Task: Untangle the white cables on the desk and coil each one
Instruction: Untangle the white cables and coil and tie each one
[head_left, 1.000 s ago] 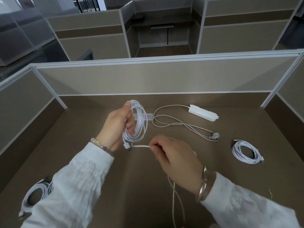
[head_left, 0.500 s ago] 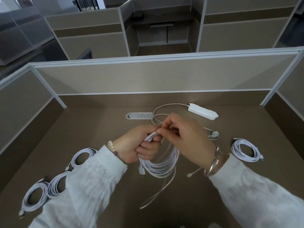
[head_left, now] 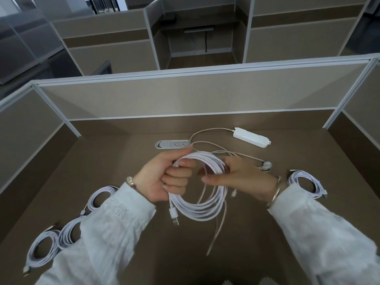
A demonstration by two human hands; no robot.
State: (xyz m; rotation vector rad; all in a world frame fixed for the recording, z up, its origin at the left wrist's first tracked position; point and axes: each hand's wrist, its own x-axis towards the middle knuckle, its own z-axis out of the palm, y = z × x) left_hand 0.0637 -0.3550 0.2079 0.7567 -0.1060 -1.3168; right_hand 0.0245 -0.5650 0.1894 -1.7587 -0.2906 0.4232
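Cable (head_left: 202, 210), white and nearly all looped, hangs in mid-frame above the bench (head_left: 308, 202); we see its plug dangling at the lower left of the coil and a loose tail trailing down toward the lower centre. We judge we're on the last turns of this coil, and the next move calls for gathering that tail into the loops. The left hand (head_left: 164, 177) fists around the coil's upper left, thumb on top. The right hand (head_left: 236, 177) reaches through the loops with fingers extended, palm turned toward us, holding the ring open. Finished coils (head_left: 46, 250) lie lower left, another (head_left: 304, 184) at right.
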